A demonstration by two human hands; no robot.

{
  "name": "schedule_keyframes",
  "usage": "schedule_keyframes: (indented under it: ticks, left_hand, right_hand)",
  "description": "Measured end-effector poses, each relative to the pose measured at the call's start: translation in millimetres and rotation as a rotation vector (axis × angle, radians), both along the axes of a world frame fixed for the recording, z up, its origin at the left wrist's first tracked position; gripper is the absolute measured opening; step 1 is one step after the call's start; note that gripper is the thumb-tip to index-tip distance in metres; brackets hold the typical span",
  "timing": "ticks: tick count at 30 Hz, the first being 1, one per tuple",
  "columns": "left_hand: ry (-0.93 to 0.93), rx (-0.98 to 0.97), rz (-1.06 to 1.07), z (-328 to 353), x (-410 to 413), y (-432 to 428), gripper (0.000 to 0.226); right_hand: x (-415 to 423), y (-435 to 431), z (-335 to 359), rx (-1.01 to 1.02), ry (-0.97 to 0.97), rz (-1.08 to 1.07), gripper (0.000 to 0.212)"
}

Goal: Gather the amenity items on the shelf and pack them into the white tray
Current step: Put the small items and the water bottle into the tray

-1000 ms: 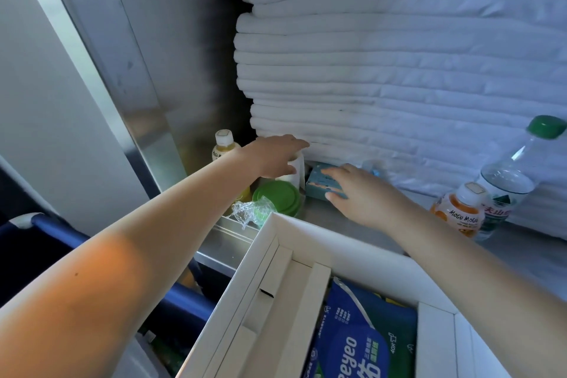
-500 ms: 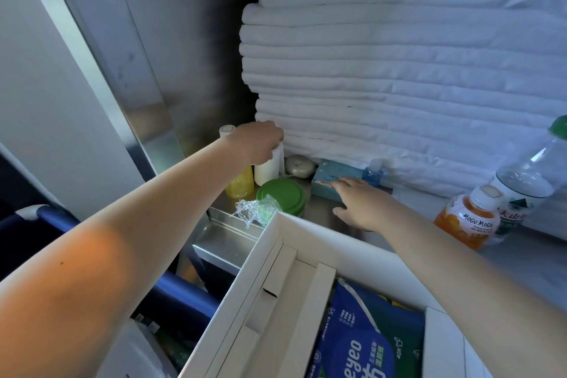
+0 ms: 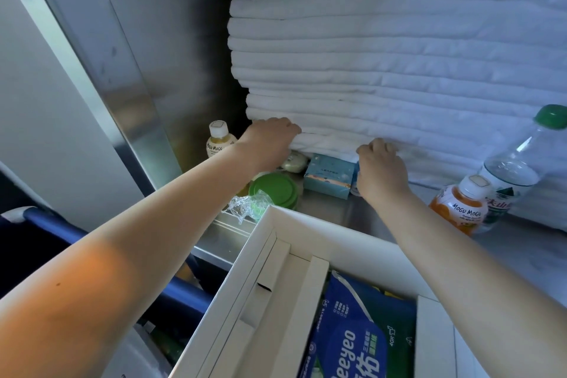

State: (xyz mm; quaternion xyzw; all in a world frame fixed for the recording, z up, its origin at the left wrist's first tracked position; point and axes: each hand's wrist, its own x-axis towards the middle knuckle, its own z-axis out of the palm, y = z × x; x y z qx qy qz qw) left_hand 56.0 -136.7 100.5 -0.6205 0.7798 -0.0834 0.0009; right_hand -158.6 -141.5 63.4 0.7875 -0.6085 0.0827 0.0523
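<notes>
Two grips: left hand (image 3: pixel 270 139) and right hand (image 3: pixel 380 169) curl round towel stack (image 3: pixel 399 70) edge, probably lifting it off blue box (image 3: pixel 328 175).

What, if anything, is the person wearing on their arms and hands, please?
Nothing that shows. The left arm and the right arm are bare right to the frame's edge, with no sleeve in view. The left hand and the right hand have no gloves, and no watch, bracelet or ring is visible.
</notes>
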Motion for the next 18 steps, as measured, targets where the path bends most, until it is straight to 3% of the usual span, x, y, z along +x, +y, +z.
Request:
schedule_keyframes:
  ticks: [7,12,18]
  left_hand:
    - [-0.068,0.102,0.019,-22,-23,-10,0.031]
    - [-0.179,0.054,-0.006,-40,-33,-17,0.026]
    - [-0.183,0.058,0.011,-47,-35,-30,0.029]
  right_hand:
    - [-2,5,3,0.052,-0.168,-0.012,0.038]
    - [-5,6,5,0.051,-0.198,-0.024,0.036]
    - [-4,3,5,0.015,-0.166,-0.004,0.037]
